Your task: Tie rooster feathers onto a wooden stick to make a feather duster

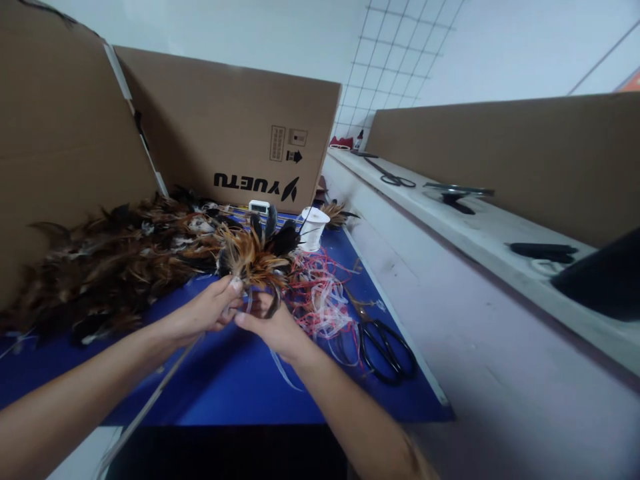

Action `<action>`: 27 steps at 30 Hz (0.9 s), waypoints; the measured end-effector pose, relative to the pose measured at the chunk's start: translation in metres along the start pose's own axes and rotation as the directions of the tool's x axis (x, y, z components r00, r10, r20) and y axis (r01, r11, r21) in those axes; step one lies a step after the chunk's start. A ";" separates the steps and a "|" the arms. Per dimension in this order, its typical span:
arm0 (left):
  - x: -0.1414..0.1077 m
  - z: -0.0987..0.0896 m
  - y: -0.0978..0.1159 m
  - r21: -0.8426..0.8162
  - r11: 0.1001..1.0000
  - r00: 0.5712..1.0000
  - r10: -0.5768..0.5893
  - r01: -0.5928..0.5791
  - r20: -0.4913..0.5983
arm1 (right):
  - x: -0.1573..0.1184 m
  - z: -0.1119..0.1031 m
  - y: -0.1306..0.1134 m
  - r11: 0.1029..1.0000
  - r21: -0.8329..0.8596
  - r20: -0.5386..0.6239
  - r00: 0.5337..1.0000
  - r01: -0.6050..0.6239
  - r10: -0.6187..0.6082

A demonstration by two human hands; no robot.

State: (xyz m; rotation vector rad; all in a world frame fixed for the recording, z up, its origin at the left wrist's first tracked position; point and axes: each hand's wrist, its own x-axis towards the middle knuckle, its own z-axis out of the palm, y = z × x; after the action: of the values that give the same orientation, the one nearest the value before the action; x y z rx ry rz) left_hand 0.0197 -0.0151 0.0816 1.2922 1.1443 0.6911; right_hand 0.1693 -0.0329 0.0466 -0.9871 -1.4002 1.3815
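My left hand (213,308) pinches the base of a bundle of brown, orange and black feathers (253,257) above the blue table (235,387). A thin stick (155,397) runs from beneath this hand down toward the lower left. Close against it on the right, my right hand (273,323) has its fingers closed around a translucent strip (284,370) near the bundle's base. The strip's loose end hangs down over the table. The right fingertips are partly hidden behind the thumb.
Loose feathers (115,267) are piled at left. Black-handled scissors (385,347) lie at right beside tangled red and clear strips (325,300). Behind stand a white spool (313,229), a small white display (259,207) and cardboard panels (225,120). A shelf (500,233) runs along the right.
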 end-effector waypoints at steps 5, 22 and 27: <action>0.001 0.000 -0.003 -0.016 1.000 1.000 0.004 -0.004 -0.018 | 0.017 0.006 0.006 0.943 0.308 -0.043 0.988 -0.126 0.147; 0.018 0.002 -0.031 0.330 0.934 0.970 0.196 -0.140 -0.145 | 0.015 0.007 0.025 0.976 -0.145 -0.275 0.941 0.165 -0.200; 0.029 0.004 -0.037 0.462 0.870 0.931 0.297 -0.173 -0.211 | 0.020 0.006 0.031 0.978 -0.112 -0.311 0.929 0.174 -0.201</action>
State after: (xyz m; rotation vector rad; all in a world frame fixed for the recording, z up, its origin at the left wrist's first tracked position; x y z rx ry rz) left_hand 0.0256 0.0024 0.0378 1.7831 1.4382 0.8458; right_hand 0.1564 -0.0135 0.0169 -1.0495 -1.2755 0.9781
